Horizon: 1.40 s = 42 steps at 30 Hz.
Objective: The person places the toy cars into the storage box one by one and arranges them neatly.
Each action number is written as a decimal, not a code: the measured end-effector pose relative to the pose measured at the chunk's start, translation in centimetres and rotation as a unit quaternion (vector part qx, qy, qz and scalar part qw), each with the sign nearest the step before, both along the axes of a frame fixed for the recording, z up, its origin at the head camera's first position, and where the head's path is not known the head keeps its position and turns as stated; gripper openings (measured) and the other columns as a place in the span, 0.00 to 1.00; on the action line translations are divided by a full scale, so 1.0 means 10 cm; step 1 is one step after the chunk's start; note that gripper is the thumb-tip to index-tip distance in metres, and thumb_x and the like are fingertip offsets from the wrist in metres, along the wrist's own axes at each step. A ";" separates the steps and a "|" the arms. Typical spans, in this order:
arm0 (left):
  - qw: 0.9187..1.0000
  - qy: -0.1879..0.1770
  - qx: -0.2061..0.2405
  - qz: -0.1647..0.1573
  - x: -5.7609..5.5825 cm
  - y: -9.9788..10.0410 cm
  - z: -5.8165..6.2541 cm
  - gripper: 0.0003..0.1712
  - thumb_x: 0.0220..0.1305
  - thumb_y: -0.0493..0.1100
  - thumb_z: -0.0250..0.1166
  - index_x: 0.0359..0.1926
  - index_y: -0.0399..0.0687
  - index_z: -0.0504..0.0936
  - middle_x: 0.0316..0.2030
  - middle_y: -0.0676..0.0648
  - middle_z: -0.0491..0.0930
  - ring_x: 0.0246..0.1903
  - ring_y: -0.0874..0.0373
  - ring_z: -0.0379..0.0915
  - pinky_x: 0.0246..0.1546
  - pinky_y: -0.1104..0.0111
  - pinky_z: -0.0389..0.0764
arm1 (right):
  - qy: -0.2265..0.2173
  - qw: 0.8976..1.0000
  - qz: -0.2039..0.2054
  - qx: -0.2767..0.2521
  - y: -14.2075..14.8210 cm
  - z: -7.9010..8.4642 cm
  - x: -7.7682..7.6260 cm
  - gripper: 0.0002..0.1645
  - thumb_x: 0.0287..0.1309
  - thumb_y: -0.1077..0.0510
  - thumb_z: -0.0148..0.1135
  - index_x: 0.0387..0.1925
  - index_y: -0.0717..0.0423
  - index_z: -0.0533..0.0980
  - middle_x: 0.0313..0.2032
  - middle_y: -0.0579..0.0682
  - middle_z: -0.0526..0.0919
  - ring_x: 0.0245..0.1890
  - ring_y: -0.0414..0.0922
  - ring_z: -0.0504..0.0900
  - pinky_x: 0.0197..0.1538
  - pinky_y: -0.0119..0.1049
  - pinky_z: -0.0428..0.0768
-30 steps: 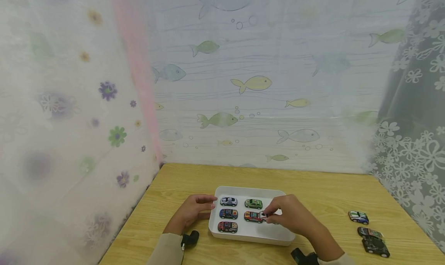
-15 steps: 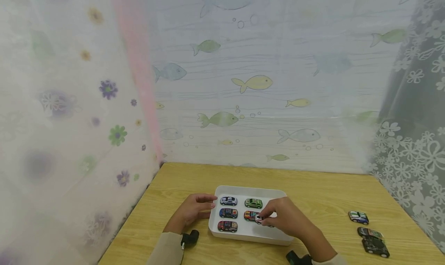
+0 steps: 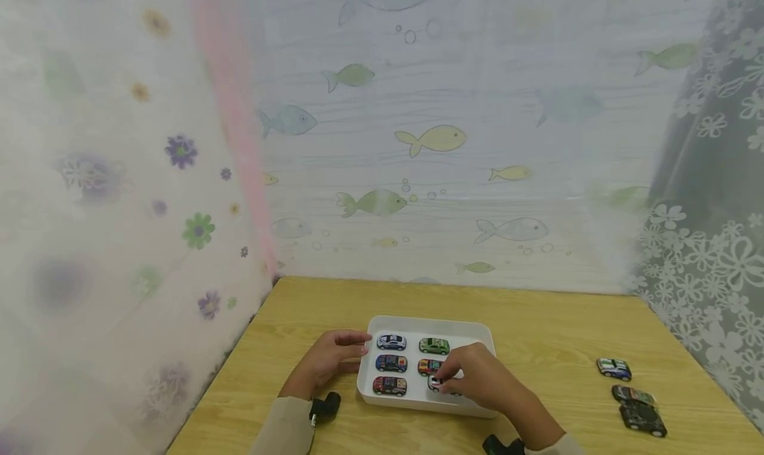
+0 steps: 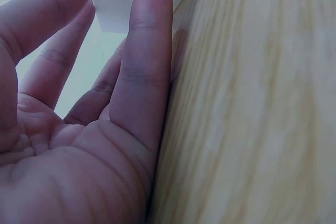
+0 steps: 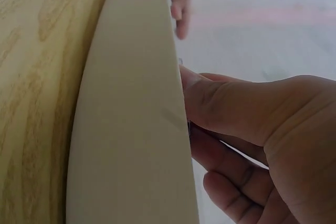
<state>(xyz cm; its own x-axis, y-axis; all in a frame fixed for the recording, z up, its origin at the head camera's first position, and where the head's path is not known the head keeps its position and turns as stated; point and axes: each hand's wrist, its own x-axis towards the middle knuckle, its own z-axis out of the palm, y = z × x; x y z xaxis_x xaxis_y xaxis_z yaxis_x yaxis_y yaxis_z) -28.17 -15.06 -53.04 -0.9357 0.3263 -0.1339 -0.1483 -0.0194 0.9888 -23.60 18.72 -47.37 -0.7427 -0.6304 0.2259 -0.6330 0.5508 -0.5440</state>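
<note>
A white toy car is pinched between the thumb and fingers of my right hand, low inside the white tray. Fingers cover its right part; the tray wall hides most of it in the right wrist view. Just behind it sits a red-and-yellow toy car, with a green one further back. A left column holds a white-and-blue car, a blue car and a dark red car. My left hand rests on the table, its extended fingers against the tray's left side.
On the wooden table to the right lie a white, green and blue toy car, a dark patterned one and a black one. Fish-print curtain hangs behind the table; a flowered curtain stands at the left.
My right hand has moved left and toward the near side of the tray with the white toy car, from beside the red-and-yellow car to just in front of it. The left hand stays put.
</note>
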 end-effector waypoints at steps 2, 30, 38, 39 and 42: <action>1.000 0.001 0.001 -0.001 0.00 0.00 0.01 0.24 0.58 0.41 0.69 0.56 0.39 0.78 0.55 0.40 0.76 0.49 0.49 0.78 0.46 0.56 0.83 | 0.003 1.000 0.000 -0.002 -0.01 -0.02 0.00 0.07 0.45 0.53 0.74 0.31 0.43 0.86 0.28 0.32 0.84 0.33 0.32 0.80 0.35 0.34 0.82; 1.000 0.000 -0.006 0.001 0.02 0.01 0.02 0.25 0.58 0.42 0.69 0.56 0.39 0.78 0.55 0.39 0.76 0.49 0.50 0.78 0.45 0.57 0.83 | 0.049 0.998 0.029 0.000 -0.21 -0.21 0.02 0.05 0.46 0.57 0.74 0.28 0.44 0.87 0.29 0.35 0.84 0.33 0.31 0.79 0.37 0.25 0.80; 1.000 0.000 -0.009 0.002 0.02 0.01 0.03 0.25 0.58 0.41 0.68 0.56 0.39 0.77 0.55 0.40 0.76 0.49 0.50 0.78 0.46 0.57 0.83 | 0.049 0.998 0.035 -0.004 -0.22 -0.24 0.01 0.04 0.46 0.57 0.74 0.27 0.44 0.86 0.29 0.35 0.84 0.33 0.31 0.80 0.37 0.26 0.81; 1.000 0.000 -0.009 0.002 0.02 0.01 0.03 0.25 0.58 0.41 0.68 0.56 0.38 0.77 0.55 0.40 0.76 0.49 0.50 0.78 0.45 0.57 0.83 | 0.049 0.998 0.036 -0.004 -0.22 -0.24 0.01 0.04 0.46 0.57 0.74 0.27 0.44 0.86 0.29 0.35 0.84 0.33 0.31 0.80 0.37 0.26 0.81; 1.000 -0.001 -0.010 0.001 0.02 0.01 0.03 0.25 0.58 0.41 0.68 0.57 0.38 0.77 0.55 0.40 0.76 0.49 0.50 0.78 0.45 0.57 0.83 | 0.049 0.998 0.036 -0.003 -0.23 -0.24 0.02 0.03 0.46 0.57 0.74 0.27 0.44 0.86 0.29 0.35 0.84 0.34 0.31 0.80 0.38 0.26 0.81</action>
